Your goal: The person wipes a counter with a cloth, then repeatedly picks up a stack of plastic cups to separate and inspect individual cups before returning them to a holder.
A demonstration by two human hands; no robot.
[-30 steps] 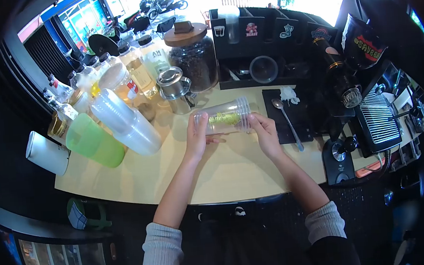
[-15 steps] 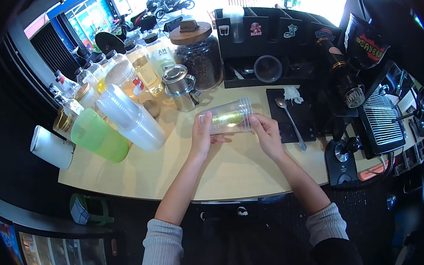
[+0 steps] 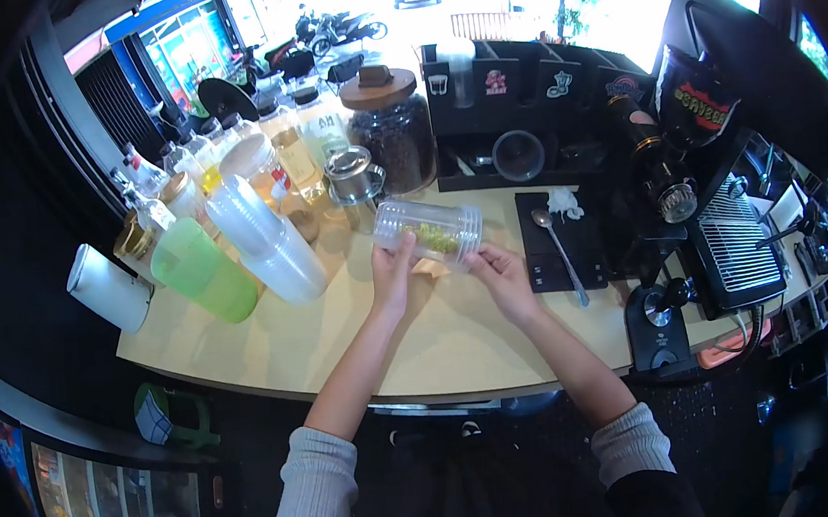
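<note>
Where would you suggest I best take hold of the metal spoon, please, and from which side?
Probably by the handle end of the metal spoon, coming from the near side with the right hand once it is free of the clear cups. The bowl points away from you, and the handle's tip reaches past the near edge of the black pad.

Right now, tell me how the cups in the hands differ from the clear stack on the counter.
Pose: the held cups lie sideways between the left hand and right hand; the clear stack stands on the counter. Print: the held cups carry a yellow-green design; the clear stack shows none I can make out. Length: the held cups look shorter than the clear stack. Both are see-through, with several rims showing.
</note>
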